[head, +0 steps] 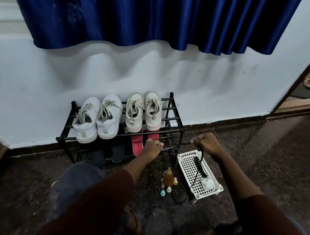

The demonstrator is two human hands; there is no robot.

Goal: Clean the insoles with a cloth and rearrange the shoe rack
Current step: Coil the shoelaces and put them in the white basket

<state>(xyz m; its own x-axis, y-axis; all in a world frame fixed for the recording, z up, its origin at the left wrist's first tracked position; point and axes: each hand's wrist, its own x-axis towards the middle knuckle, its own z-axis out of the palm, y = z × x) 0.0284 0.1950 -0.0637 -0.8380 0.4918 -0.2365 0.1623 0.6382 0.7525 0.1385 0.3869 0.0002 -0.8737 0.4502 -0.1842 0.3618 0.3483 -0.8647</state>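
Head view: we are gently drawing the black cord point(198, 165) in our fisted right hand point(207, 144), left hand's point(151, 148) curled hold unclear.

head view | looks forward-down | near shoe rack point(118, 130) by wall | single view

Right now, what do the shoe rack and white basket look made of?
Shoe rack: thin matte black rods, probably painted metal, with likely plastic corner joints. White basket: moulded plastic, judging by its even square-hole grid and slight sheen.
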